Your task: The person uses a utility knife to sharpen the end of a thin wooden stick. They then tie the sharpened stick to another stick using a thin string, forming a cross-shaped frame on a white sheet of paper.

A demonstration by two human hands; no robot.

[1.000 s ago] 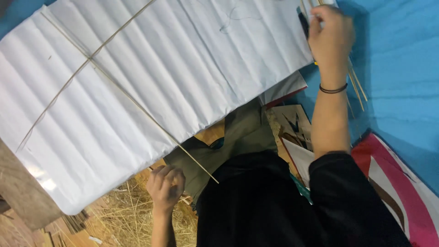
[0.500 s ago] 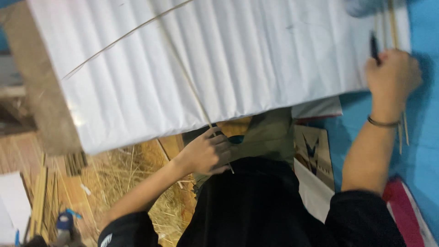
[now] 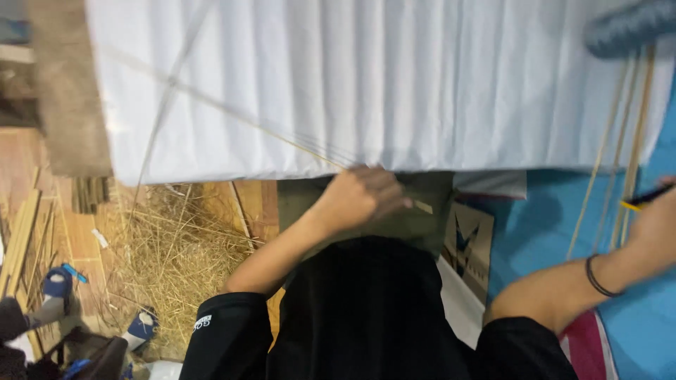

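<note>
Left hand (image 3: 362,197) pinching end of thin bamboo stick (image 3: 267,134) at near edge of white pleated paper sheet (image 3: 394,84) — stick lies diagonally across sheet, right hand (image 3: 658,218) at right frame edge gripping dark pen (image 3: 648,195), more bamboo sticks (image 3: 620,162) over blue mat (image 3: 535,239), straw (image 3: 176,246) on floor at left

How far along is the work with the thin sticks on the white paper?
Done: two thin sticks already lie crossed on the creased white paper. In hand: the left hand pinches the near end of one stick; the right hand holds a dark pen. Left: several spare sticks lie unused beside it.
</note>
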